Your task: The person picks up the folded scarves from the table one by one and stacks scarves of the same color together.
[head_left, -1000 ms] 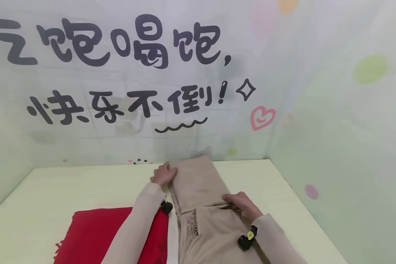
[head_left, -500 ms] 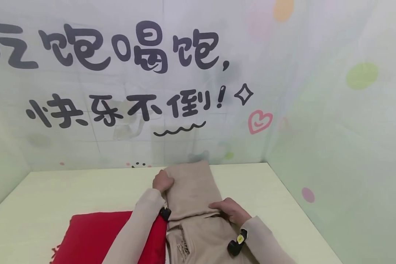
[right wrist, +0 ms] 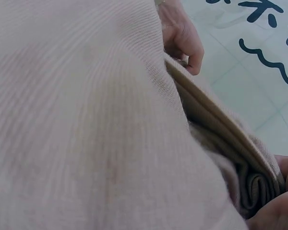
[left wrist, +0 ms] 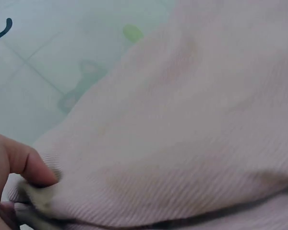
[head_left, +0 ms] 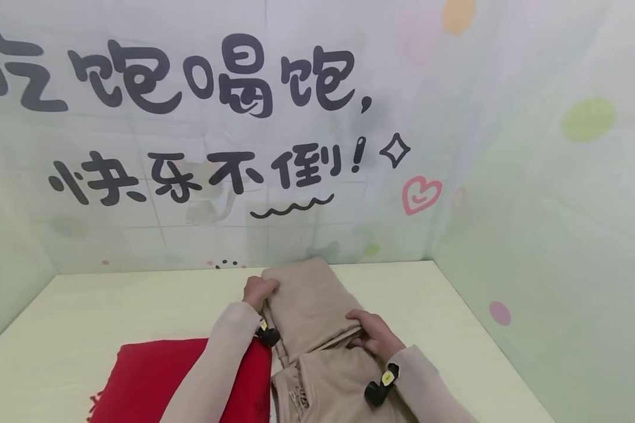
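Note:
A beige scarf (head_left: 309, 308), folded in layers with fringe (head_left: 300, 393) showing on its nearer part, lies at the middle of the table. My left hand (head_left: 259, 292) pinches the far section's left edge, thumb on top, as the left wrist view also shows. At that section's near right corner, my right hand (head_left: 377, 336) grips the folded edge between thumb and fingers. In the right wrist view the scarf's layers (right wrist: 259, 187) curl into a roll by the right hand (right wrist: 278, 211). Left of the beige scarf lies a red folded cloth (head_left: 153, 376) with fringe, partly covered by my left sleeve.
The pale table (head_left: 137, 299) extends to both sides of the cloths. A printed backdrop (head_left: 323, 235) stands along its far edge, and a side panel (head_left: 550, 264) borders it on the right. Black wrist cameras (head_left: 378, 390) are strapped at both sleeves.
The far section's near edge has come toward me and now slants, its right corner a little raised. My right hand has moved slightly left with it. The left hand keeps its hold.

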Available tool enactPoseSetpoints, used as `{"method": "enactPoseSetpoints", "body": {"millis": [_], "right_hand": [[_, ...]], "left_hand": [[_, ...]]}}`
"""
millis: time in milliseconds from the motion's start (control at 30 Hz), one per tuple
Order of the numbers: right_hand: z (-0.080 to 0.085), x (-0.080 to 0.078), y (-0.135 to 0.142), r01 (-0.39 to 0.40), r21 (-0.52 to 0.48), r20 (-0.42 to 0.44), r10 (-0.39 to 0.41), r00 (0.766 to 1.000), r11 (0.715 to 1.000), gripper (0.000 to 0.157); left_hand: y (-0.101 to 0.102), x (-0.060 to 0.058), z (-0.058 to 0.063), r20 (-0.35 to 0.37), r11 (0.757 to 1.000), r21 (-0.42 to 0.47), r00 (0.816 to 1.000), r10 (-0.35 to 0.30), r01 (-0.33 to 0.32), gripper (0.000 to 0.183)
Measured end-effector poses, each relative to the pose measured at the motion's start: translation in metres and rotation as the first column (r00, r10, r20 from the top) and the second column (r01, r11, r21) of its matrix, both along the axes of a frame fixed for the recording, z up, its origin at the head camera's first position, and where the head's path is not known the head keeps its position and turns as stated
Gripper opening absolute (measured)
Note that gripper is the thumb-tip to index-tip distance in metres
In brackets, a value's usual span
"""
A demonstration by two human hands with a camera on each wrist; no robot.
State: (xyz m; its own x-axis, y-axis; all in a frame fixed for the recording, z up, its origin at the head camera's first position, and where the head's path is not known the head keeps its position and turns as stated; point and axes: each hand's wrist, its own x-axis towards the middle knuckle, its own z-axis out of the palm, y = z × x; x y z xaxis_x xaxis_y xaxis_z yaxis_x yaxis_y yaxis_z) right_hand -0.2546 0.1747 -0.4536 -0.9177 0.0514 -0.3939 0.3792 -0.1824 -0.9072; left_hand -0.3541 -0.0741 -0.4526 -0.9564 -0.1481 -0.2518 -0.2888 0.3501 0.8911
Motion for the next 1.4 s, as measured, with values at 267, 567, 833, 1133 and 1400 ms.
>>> {"method": "enactPoseSetpoints", "body": {"millis": [267, 567, 833, 1133, 1400], "right_hand": [[0.009, -0.012, -0.002, -0.064, -0.014, -0.064, 0.063, 0.996, 0.998, 0.016], [0.033, -0.031, -0.003, 0.004, -0.021, -0.089, -0.006, 0.996, 1.000, 0.021], [0.058, -0.036, 0.020, 0.047, -0.030, -0.099, -0.050, 0.994, 0.998, 0.019], [0.076, -0.034, 0.046, 0.004, 0.030, -0.117, 0.000, 0.993, 1.000, 0.012], [0.072, -0.029, 0.066, -0.149, 0.309, -0.123, 0.195, 0.973, 0.939, 0.022]], "left_hand": [[-0.002, -0.002, 0.002, 0.021, 0.948, 0.318, 1.000, 0.016, -0.022, 0.016], [-0.008, 0.002, 0.019, 0.026, 0.850, 0.519, 0.996, 0.089, -0.090, 0.021], [0.004, 0.022, 0.049, 0.022, 0.741, 0.660, 0.989, 0.149, -0.126, 0.028], [0.036, 0.083, 0.065, -0.003, 0.598, 0.774, 0.943, 0.332, -0.208, 0.036], [0.078, 0.174, 0.059, 0.000, 0.478, 0.853, 0.917, 0.399, -0.208, 0.053]]}}
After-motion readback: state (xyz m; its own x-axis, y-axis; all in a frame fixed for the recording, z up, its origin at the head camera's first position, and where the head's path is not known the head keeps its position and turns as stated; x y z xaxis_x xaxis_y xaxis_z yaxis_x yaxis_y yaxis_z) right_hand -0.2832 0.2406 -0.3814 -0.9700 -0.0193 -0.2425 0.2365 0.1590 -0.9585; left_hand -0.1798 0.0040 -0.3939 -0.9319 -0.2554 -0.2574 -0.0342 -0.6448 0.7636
